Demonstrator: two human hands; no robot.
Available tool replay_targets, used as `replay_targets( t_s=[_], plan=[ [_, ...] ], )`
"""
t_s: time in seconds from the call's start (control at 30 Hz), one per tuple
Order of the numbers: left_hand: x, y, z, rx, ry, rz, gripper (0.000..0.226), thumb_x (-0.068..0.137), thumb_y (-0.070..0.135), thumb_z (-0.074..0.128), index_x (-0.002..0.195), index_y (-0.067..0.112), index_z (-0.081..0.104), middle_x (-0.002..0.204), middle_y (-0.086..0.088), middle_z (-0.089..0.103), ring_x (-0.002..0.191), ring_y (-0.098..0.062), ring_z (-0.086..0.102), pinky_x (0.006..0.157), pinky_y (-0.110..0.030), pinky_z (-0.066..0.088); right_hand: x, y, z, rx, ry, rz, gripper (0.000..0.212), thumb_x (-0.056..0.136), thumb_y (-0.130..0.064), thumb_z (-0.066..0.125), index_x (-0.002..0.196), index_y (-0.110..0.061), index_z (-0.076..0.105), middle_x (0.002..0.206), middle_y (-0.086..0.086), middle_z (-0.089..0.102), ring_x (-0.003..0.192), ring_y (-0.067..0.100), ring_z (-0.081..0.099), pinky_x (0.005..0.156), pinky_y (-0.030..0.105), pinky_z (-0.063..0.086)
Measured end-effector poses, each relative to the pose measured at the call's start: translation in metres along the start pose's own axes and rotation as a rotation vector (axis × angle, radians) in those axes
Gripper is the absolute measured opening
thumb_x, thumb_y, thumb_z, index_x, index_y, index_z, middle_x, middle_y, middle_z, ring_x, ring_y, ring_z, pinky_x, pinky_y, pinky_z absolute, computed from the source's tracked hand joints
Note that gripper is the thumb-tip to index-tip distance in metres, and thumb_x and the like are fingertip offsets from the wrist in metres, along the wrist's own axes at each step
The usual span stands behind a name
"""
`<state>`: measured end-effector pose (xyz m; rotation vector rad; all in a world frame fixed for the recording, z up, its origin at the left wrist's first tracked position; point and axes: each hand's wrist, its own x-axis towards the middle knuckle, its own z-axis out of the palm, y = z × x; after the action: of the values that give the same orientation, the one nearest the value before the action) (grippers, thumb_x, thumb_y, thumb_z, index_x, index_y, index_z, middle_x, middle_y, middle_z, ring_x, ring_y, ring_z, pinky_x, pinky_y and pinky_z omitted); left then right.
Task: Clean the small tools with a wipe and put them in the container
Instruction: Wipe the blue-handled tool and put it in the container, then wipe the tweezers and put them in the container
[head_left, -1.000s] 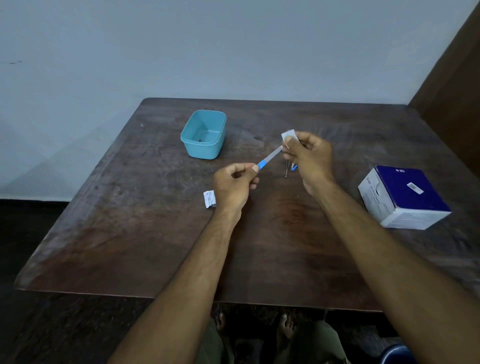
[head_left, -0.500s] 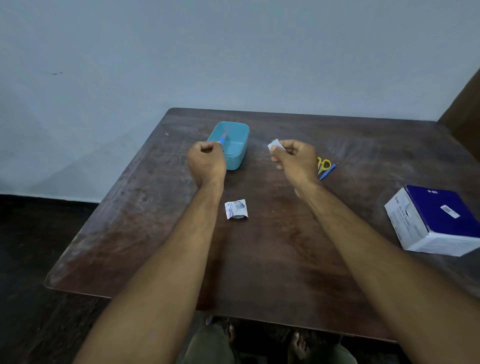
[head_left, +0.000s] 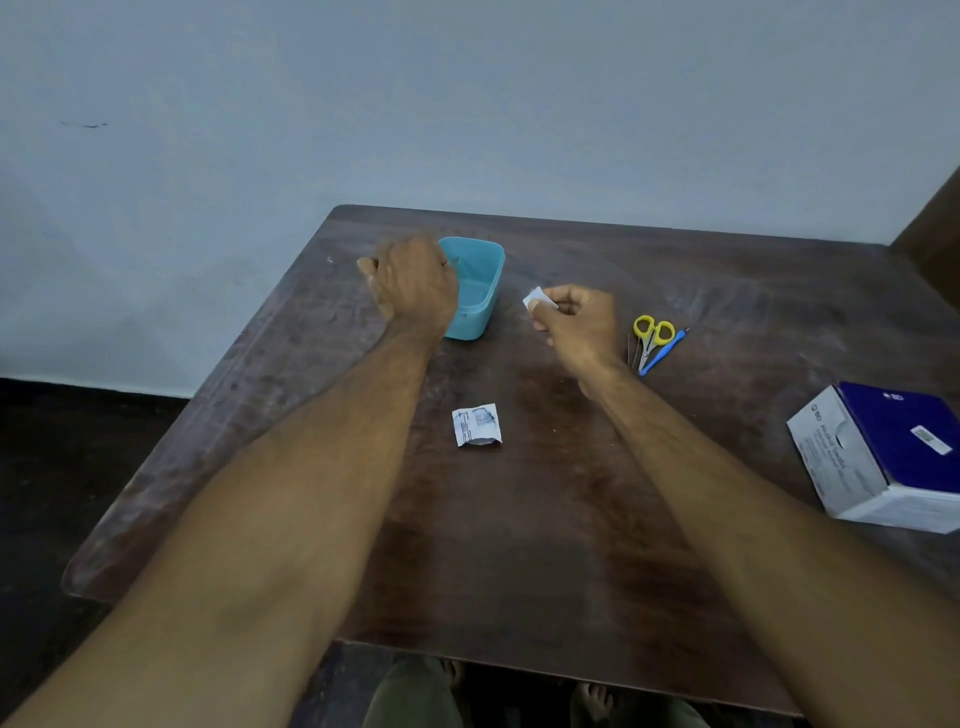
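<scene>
My left hand (head_left: 413, 286) hovers over the left rim of the teal container (head_left: 480, 296), back to the camera and blurred. Its thumb sticks out to the left and no tool shows in it. A faint thin streak lies inside the container. To the right, my right hand (head_left: 576, 322) pinches a small white wipe (head_left: 534, 298) above the table. Yellow-handled scissors (head_left: 652, 335), a thin blue-handled tool (head_left: 665, 353) and a slim metal tool (head_left: 631, 353) lie together just right of that hand.
A torn white wipe wrapper (head_left: 477, 425) lies mid-table between my forearms. A blue and white box (head_left: 883, 457) sits at the right edge. The dark wooden table (head_left: 519, 545) stands against a pale wall, with feet visible under its near edge.
My left hand carried the blue-handled tool from the wipe to the container, and the tool no longer shows in its fingers. My right hand kept the wipe and stayed nearly in place.
</scene>
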<state>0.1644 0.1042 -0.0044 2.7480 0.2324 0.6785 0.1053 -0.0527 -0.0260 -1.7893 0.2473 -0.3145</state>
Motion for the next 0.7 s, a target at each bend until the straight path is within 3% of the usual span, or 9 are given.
replay_targets(
  t_s=[0.2,0.33,0.47,0.57,0.7],
  plan=[
    [-0.004,0.002,0.001,0.168,-0.110,0.033,0.019,0.089,0.020,0.051,0.084,0.012,0.068,0.074,-0.004,0.055,0.090,-0.025,0.056,0.089,-0.039,0.031,-0.003,0.011,-0.001,-0.017,-0.004,0.006,0.019,0.085,-0.013,0.070,0.072,-0.025,0.065,0.071,0.000,0.069,0.064,0.009,0.063,0.054,0.021,0.046],
    [-0.002,0.004,-0.004,0.204,-0.171,0.031,0.019,0.091,0.024,0.054,0.090,0.008,0.064,0.091,-0.009,0.062,0.103,-0.027,0.055,0.099,-0.043,0.031,-0.004,0.015,-0.002,-0.018,-0.003,0.010,0.016,0.085,-0.013,0.070,0.074,-0.023,0.066,0.073,0.003,0.070,0.066,0.012,0.063,0.056,0.025,0.048],
    [0.001,0.003,-0.005,0.210,-0.173,0.052,0.030,0.092,0.034,0.052,0.090,0.007,0.065,0.094,-0.010,0.066,0.100,-0.028,0.058,0.099,-0.045,0.031,-0.004,0.014,-0.006,-0.009,0.004,0.005,0.015,0.085,-0.013,0.070,0.074,-0.022,0.066,0.073,0.004,0.070,0.066,0.012,0.063,0.059,0.028,0.048],
    [0.000,0.006,-0.004,0.118,-0.114,0.081,0.030,0.092,0.031,0.047,0.084,0.010,0.068,0.085,-0.007,0.067,0.090,-0.027,0.060,0.093,-0.043,0.033,-0.007,0.014,-0.010,-0.023,0.019,-0.006,0.020,0.085,-0.015,0.071,0.070,-0.026,0.064,0.074,0.002,0.071,0.068,0.013,0.066,0.062,0.031,0.053],
    [-0.016,0.023,-0.013,-0.193,0.004,0.135,0.030,0.089,0.029,0.046,0.083,0.014,0.071,0.084,-0.007,0.071,0.084,-0.029,0.064,0.081,-0.037,0.044,-0.009,0.017,-0.019,-0.017,0.044,-0.006,0.021,0.084,-0.016,0.071,0.067,-0.026,0.064,0.072,0.004,0.071,0.069,0.016,0.068,0.061,0.032,0.053]
  ],
)
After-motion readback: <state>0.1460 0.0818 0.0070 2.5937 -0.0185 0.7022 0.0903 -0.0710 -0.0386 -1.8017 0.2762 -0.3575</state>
